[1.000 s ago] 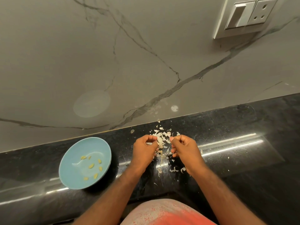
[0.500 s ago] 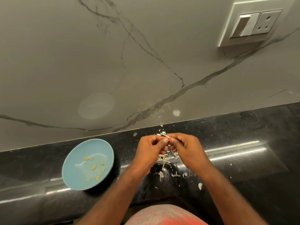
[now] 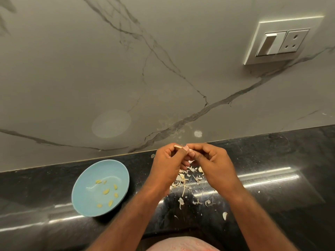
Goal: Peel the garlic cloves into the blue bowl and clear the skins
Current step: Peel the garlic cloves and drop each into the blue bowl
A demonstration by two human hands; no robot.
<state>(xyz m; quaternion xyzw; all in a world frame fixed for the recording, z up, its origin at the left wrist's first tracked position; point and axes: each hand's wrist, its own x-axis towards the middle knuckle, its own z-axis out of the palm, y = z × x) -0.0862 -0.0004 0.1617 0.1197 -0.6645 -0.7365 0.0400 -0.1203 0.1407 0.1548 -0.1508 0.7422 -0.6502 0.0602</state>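
Standing at a black counter, a person works with both hands raised just above it, near the back edge. Left hand: fingers curled, thumb and forefinger pinched on a small pale clove with a thin stalk end poking out to the left. Right hand: fingers bent inward, fingertips meeting the left hand's at the same clove, so both hands grip it between them; how much skin is left on it cannot be told, as the fingers cover most of it. Skins: a loose heap of white papery scraps on the counter directly under and just in front of the hands, with strays scattered toward the near edge, one lying apart by the right forearm. Bowl: blue, shallow, upright on the counter to the left of the left forearm, apart from the skins. Peeled cloves: about eight small yellow pieces spread over the bowl's floor, not touching the rim. Wall: grey marble with dark veins, rising straight from the counter's back edge. Switch plate: white, on the wall at upper right, holding one rocker switch and one round-pin socket. Light streaks reflect along the counter's polished top.
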